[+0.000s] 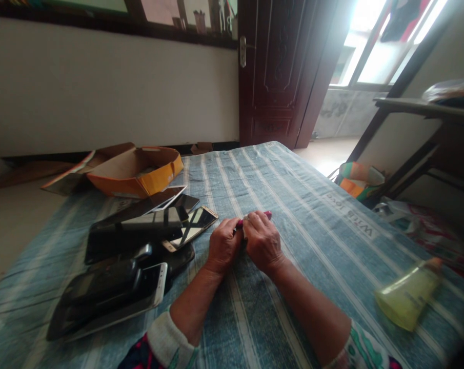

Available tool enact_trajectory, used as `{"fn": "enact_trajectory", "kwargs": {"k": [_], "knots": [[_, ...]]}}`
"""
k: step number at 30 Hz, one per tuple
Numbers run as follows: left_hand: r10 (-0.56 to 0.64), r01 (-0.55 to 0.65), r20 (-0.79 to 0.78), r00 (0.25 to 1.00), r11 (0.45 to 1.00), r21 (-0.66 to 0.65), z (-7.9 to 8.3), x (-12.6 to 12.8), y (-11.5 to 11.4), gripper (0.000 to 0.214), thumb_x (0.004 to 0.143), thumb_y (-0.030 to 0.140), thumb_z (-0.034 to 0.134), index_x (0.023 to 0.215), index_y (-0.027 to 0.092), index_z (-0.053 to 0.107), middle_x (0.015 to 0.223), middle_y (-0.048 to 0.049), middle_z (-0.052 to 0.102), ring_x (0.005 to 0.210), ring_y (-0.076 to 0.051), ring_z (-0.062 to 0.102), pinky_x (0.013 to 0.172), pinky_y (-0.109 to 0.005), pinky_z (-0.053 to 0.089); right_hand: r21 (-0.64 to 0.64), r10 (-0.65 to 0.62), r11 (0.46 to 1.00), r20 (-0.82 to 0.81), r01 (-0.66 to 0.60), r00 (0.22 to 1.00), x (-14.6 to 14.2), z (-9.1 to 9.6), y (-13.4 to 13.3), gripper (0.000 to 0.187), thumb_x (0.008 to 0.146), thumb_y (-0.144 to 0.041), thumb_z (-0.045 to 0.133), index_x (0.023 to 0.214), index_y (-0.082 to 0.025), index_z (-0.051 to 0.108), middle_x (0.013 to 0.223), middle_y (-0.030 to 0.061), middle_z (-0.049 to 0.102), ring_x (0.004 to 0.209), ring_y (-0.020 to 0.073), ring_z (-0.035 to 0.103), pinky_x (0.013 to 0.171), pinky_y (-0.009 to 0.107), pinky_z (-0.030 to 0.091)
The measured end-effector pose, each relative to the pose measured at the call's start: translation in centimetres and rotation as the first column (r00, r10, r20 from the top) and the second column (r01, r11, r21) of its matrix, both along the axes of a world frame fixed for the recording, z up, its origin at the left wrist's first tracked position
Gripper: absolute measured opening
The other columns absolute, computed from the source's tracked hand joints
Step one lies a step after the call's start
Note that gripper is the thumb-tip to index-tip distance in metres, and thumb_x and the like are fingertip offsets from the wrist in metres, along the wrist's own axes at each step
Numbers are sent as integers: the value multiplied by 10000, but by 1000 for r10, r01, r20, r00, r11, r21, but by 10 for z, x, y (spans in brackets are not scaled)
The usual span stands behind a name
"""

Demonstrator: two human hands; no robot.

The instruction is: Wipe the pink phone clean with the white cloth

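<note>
Both hands are together over the striped blue cloth, with fingers curled. Between them is a slim dark pink stick-like thing, mostly covered by the fingers, so its kind is not clear. My left hand is closed around its left part. My right hand grips it from above, and one end pokes out past those fingers. Left of my hands lies a gold-framed phone, tilted against a pile of dark phones and tablets. A white-edged phone lies nearer to me in the pile.
An open orange cardboard box stands behind the devices. At the right lies a translucent yellow, cone-like container. Beyond the cloth's far edge are a dark red door and a white wall. A shelf stands on the right.
</note>
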State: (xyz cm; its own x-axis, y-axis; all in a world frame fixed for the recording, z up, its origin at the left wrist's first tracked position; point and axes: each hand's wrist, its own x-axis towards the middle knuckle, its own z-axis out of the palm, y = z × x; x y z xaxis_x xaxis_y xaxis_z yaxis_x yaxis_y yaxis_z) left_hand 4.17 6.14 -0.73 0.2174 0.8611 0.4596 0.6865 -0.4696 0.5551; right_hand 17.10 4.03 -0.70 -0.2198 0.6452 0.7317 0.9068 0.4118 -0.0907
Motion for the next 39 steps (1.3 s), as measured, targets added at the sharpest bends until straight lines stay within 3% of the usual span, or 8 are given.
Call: {"fn": "enact_trajectory", "kwargs": {"k": [10, 20, 27, 31, 34, 39], "knots": [[44, -44, -42, 998, 999, -8, -1, 3, 2, 182, 831, 184, 598, 974, 124, 692, 871, -93, 691, 805, -224, 655, 754, -318, 513, 36, -186, 981, -71, 189, 980, 37, -1, 7, 241, 878, -65, 449, 867, -155, 672, 878, 90, 638, 960, 231, 534, 838, 320, 443], [6, -6, -8, 1000, 1000, -5, 0, -1, 1, 187, 844, 166, 545, 963, 133, 686, 833, -74, 681, 765, -199, 644, 731, -298, 505, 90, 75, 993, -7, -74, 997, -3, -2, -3, 248, 951, -160, 430, 990, -137, 675, 1061, 115, 651, 1112, 249, 539, 880, 337, 454], [35, -34, -28, 999, 999, 28, -1, 2, 2, 162, 829, 192, 594, 953, 152, 689, 843, -65, 689, 762, -198, 645, 715, -295, 506, 49, -67, 996, -39, 69, 997, 21, -1, 2, 239, 913, -100, 441, 936, -136, 675, 954, 104, 661, 1065, 249, 544, 868, 328, 453], [46, -44, -40, 998, 998, 50, -1, 2, 3, 135, 825, 186, 603, 921, 155, 693, 820, -60, 687, 731, -191, 637, 692, -287, 499, -34, -138, 990, -145, 134, 980, 40, -3, 7, 255, 856, -55, 457, 818, -175, 680, 884, 88, 660, 942, 228, 565, 843, 318, 458], [45, -43, -43, 998, 998, 48, -2, 1, 3, 164, 818, 177, 614, 959, 145, 690, 834, -63, 687, 746, -189, 641, 704, -283, 499, -124, -187, 980, -330, 154, 925, 49, -9, 12, 313, 794, -20, 444, 829, -195, 701, 888, 72, 679, 892, 208, 594, 813, 297, 471], [95, -91, -135, 986, 995, 32, 3, 3, 1, 159, 827, 192, 605, 959, 147, 682, 849, -63, 675, 766, -202, 635, 699, -291, 498, -278, -192, 960, -594, 25, 781, 55, -16, 20, 379, 700, -23, 449, 894, -176, 736, 898, 59, 713, 862, 186, 650, 806, 272, 494]]}}
